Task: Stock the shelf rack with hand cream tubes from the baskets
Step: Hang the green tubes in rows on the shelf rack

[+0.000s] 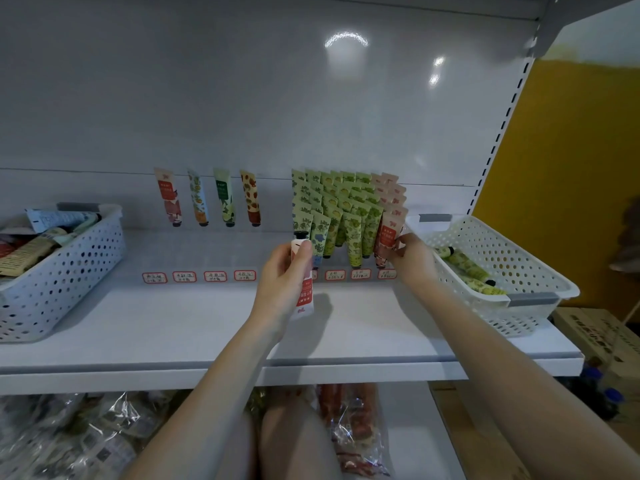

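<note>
My left hand [284, 275] grips a pink and red hand cream tube [304, 289], cap up, in front of the rack. My right hand [410, 252] pinches the front pink tube [388, 237] of the rightmost row in the clear shelf rack [221, 268]. Rows of green tubes [343, 209] fill the rack's right half. Four single tubes [207, 199] stand at the back of its left half. The white basket on the right [512, 271] holds a few green tubes [464, 265]. The basket on the left [69, 265] holds several mixed tubes.
Red-edged price labels [199, 276] run along the rack's front. The white shelf board [173, 327] lies bare in front of the rack. Below the shelf are plastic-wrapped goods [79, 434]. A cardboard box [602, 337] and a yellow wall [571, 161] are at the right.
</note>
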